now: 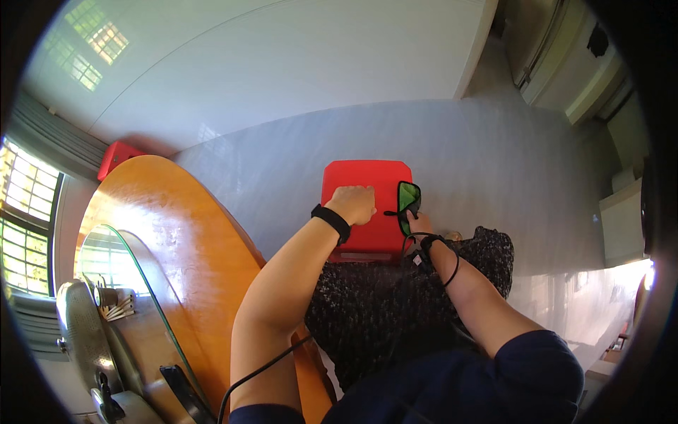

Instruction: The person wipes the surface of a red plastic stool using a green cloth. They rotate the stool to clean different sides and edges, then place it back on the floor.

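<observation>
A red plastic stool (360,174) stands in front of my knees. Over its seat is my left hand (355,204), closed into a fist, with a black band on the wrist; whether it touches the seat or has something inside cannot be made out. At the stool's right edge, my right hand (420,222) grips a black-edged cloth with green and dark gray faces (409,196). A small black loop from the cloth lies over the red seat. Around my right wrist are a black band and a thin black cable (455,270).
To the left is a wooden table (212,254) with a glass turntable (153,286), a metal lid (85,318) and a small container (107,297). Another red object (117,155) stands beyond it, near the wall. Gray floor (296,138) surrounds the stool.
</observation>
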Motion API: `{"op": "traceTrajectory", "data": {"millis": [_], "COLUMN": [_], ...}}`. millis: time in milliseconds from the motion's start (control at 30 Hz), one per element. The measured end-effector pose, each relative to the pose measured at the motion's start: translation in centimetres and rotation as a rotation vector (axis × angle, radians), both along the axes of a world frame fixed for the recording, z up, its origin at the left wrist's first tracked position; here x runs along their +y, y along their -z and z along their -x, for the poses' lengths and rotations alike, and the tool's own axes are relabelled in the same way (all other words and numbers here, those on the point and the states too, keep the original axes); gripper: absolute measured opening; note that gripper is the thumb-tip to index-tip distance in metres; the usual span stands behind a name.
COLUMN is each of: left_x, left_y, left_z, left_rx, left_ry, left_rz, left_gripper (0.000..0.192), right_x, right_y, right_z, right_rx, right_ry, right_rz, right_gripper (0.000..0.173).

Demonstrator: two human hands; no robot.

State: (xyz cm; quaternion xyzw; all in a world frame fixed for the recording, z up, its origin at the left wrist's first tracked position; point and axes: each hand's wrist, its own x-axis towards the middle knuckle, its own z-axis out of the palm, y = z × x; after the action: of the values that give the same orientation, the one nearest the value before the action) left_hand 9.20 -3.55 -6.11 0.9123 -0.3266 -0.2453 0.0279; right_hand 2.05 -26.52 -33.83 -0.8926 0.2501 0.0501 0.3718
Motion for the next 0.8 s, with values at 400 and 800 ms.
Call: {"op": "traceTrajectory", "data": {"millis": [400, 800], "left_x": [-0.3, -0.2], "left_y": [-1.2, 0.4], "left_z": [0.5, 0.4], "left_rx": [0.038, 0.026], "left_ry": [0.028, 0.011], "left_rz": [0.004, 0.06], "left_gripper": [0.036, 0.033], "right_x": [2.8, 0.0], "right_y": [-5.7, -7.2], "right_z": [5.0, -11.4], "right_rx": [0.046, 0.024], "right_ry": [-0.032, -0.191], "right_rz": [-0.01, 0.054], "right_gripper": [0.057, 0.069]}}
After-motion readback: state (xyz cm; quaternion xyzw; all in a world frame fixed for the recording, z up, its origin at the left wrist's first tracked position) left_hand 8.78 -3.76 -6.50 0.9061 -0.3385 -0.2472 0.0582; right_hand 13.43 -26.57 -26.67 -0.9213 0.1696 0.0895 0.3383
